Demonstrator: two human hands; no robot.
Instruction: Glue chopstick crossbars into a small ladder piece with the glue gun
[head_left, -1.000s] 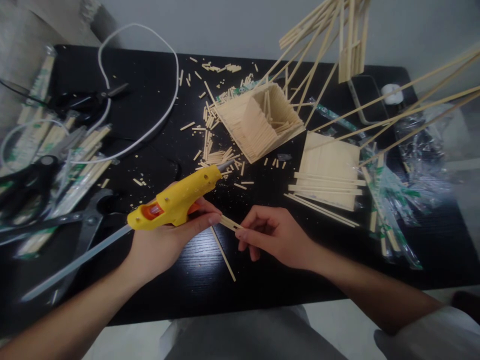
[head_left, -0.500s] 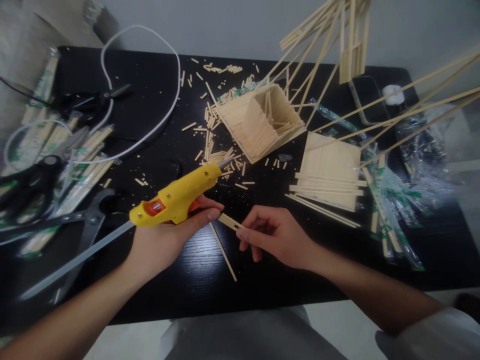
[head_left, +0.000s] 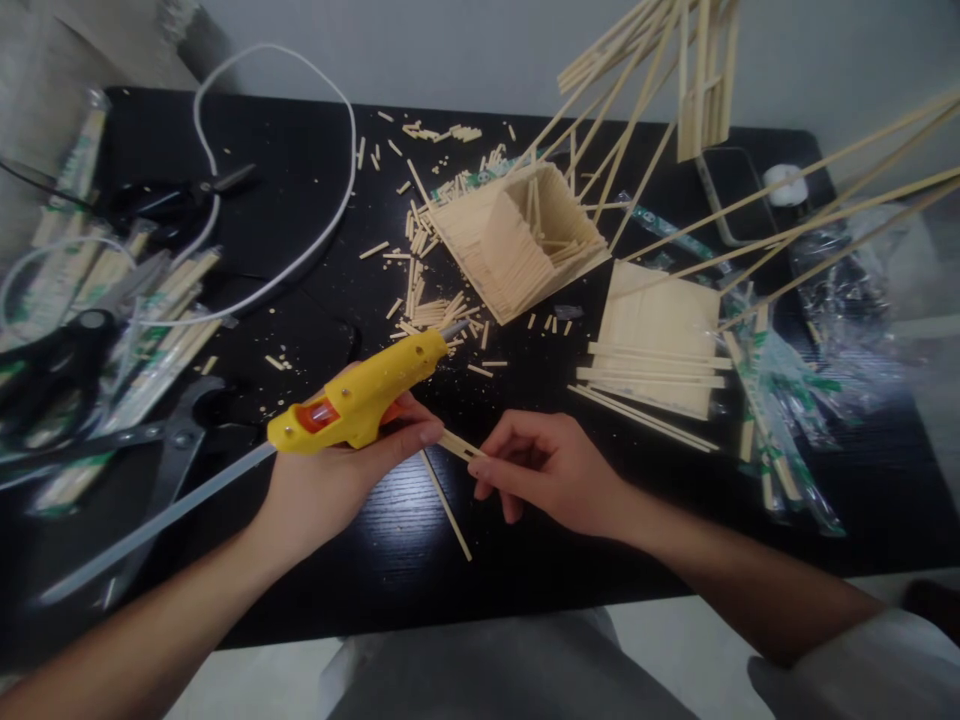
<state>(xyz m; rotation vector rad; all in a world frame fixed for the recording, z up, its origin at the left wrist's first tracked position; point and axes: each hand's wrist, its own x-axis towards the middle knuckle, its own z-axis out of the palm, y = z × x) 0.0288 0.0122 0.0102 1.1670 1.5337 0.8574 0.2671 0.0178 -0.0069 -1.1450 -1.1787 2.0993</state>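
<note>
A yellow glue gun (head_left: 360, 395) is in my left hand (head_left: 330, 490), its nozzle pointing up and right, a long clear glue stick (head_left: 161, 525) trailing from its back. The thumb and fingertips of that hand also pinch the left end of a small piece of joined wooden sticks (head_left: 459, 445). My right hand (head_left: 551, 470) pinches the right end of this piece between thumb and forefinger, its other fingers curled. A narrow slot shows near that end. Below the piece a single thin stick (head_left: 448, 505) slants across the black table (head_left: 360, 610).
A box built of sticks (head_left: 525, 240) stands behind my hands, cut bits scattered around it. To its right lies a flat stick panel (head_left: 660, 320) with loose sticks. Long sticks jut up at the back right. Scissors (head_left: 67, 370), pliers (head_left: 176, 440) and wrapped chopsticks (head_left: 169, 330) lie left.
The glue gun has shifted slightly right in my left hand. The right hand keeps its pinch almost unmoved, and the view has moved a little.
</note>
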